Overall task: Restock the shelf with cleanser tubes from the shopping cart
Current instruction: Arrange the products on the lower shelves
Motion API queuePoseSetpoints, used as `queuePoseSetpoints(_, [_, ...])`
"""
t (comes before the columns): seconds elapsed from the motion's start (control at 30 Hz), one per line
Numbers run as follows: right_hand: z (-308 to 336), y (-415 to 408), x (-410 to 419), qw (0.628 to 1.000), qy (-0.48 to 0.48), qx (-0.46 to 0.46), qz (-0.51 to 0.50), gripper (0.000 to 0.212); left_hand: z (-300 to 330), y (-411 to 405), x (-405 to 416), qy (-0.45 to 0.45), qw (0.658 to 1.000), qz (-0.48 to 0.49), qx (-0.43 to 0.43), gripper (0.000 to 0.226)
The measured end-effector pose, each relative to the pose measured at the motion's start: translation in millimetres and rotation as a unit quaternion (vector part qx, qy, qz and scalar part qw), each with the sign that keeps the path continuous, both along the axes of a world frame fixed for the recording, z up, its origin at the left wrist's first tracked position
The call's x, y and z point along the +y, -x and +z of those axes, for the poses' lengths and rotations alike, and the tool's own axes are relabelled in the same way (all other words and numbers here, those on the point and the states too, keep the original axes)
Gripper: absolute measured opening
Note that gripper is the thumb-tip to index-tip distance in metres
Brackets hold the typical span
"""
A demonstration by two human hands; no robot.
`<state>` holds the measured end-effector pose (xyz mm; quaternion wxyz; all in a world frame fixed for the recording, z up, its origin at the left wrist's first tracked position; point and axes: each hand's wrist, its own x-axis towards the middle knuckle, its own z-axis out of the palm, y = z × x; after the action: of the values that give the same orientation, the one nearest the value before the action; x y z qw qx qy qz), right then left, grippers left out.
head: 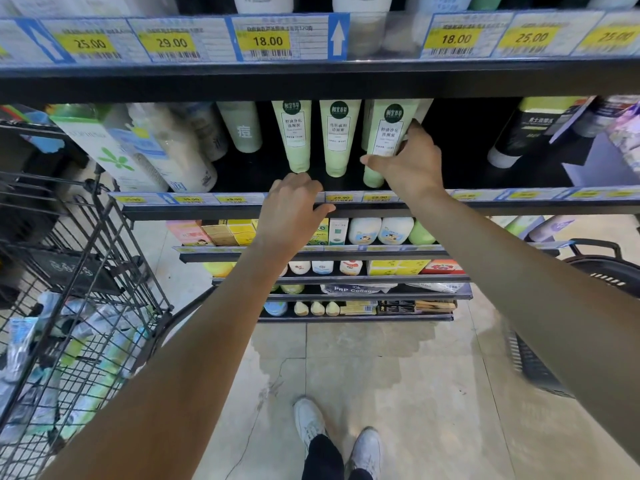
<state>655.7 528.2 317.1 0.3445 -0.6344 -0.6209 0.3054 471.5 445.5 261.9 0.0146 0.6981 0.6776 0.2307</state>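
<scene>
Right hand (412,161) grips upright green tube (382,140), cap down.

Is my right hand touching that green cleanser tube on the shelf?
Touching. The head view shows the right hand with fingers wrapped around the rightmost green cleanser tube.

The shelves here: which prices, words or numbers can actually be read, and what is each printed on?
"25.00": top rail price tag
"29.00": next tag
"18.00": middle tag
"18.00": tag further right
"25.00": blurred tag
"29.90": lower rail tag
"痘": pale tube
"PRP Collagen": low packet
Green tubes' small print: too blurred to read.
</scene>
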Motion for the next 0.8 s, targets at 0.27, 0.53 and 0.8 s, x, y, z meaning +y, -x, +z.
queuePoseSetpoints(0.27, [-5.0,6.1,11.3,1.000,0.006,-0.004,-0.006,0.058,-0.4,-1.3,-0.9,-0.003,1.000,0.001,0.001,0.033])
queuePoseSetpoints(0.53, [-4.8,11.5,20.8,1.000,0.020,0.009,-0.004,0.060,0.6,-2.5,-0.9,-0.001,1.000,0.006,0.005,0.033])
queuePoseSetpoints(0.8, [-3.3,9.9,18.6,0.999,0.031,0.009,0.008,0.064,3.4,-2.8,-3.6,0.009,1.000,0.008,0.016,0.034])
